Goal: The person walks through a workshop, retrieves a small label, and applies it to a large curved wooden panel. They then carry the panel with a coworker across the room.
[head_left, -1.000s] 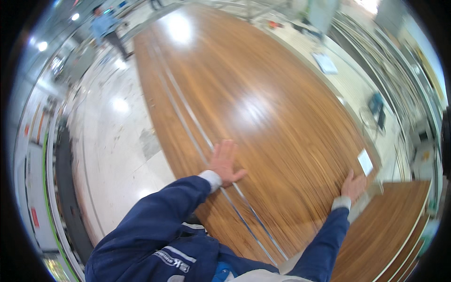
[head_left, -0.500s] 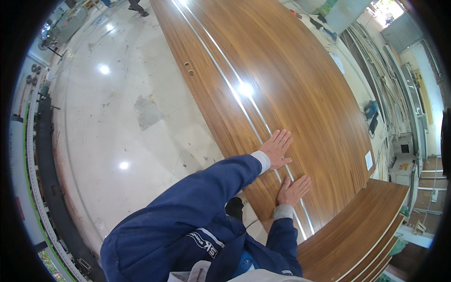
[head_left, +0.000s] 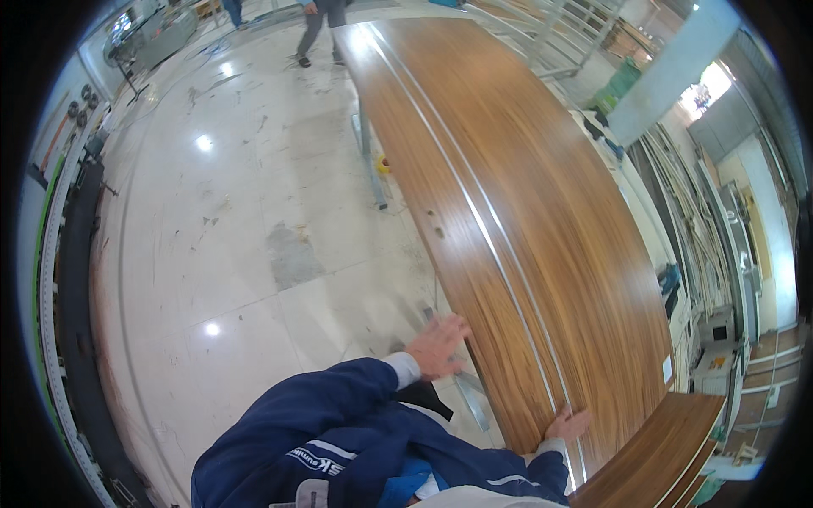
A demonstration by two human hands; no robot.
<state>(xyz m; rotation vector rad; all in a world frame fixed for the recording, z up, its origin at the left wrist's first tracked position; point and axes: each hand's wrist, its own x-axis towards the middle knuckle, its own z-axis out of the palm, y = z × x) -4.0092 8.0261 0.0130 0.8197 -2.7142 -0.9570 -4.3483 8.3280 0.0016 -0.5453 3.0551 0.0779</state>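
Note:
A long wood-grain door panel (head_left: 542, 178) lies flat before me, with two thin silver strips (head_left: 483, 222) running along its length. Near its left edge are two small holes (head_left: 436, 224). My left hand (head_left: 436, 347) is at that left edge, slightly blurred, fingers spread and holding nothing; whether it touches the edge I cannot tell. Lying on the near part of the strips is my right hand (head_left: 567, 423), its fingers extended and nothing in its grasp.
More wood-grain panels (head_left: 660, 449) are stacked at the near right. Metal legs (head_left: 373, 165) stand under the panel, by a yellow roll (head_left: 383, 163). A person (head_left: 320, 30) stands beyond the far end. Long strips (head_left: 690, 203) and a blue power tool (head_left: 669, 278) lie along the right.
My left hand has left the strips and moved to the panel's left edge. The right hand has drawn back nearer to me. The view has shifted, showing the panel's far end.

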